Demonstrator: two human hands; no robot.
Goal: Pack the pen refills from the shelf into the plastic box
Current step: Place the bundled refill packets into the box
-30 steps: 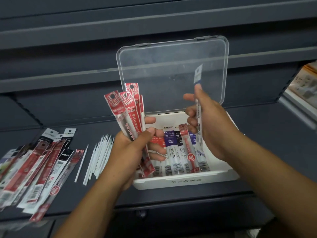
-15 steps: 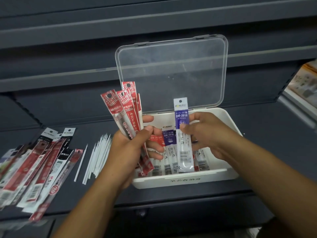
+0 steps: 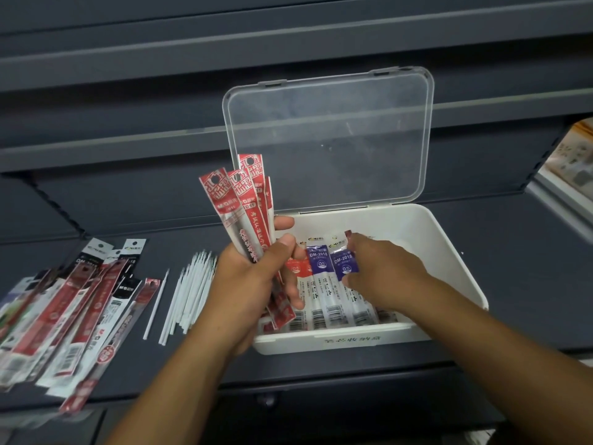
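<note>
The right hand (image 3: 382, 271) pinches a purple-topped sleeved refill (image 3: 345, 263) between curled fingertips and thumb, low inside the white plastic box with a clear hinged lid (image 3: 449, 248). It should go down flat and snug against its neighbour, headers aligned, before release. The left hand (image 3: 253, 277) grips a fan of red sleeved refills (image 3: 244, 200) upright at the box's left edge. Half a second earlier the purple-topped refill stood upright above the row; now it lies among the packets. Bare white refill tubes (image 3: 189, 290) wait on the dark grey shelf (image 3: 519, 284)
</note>
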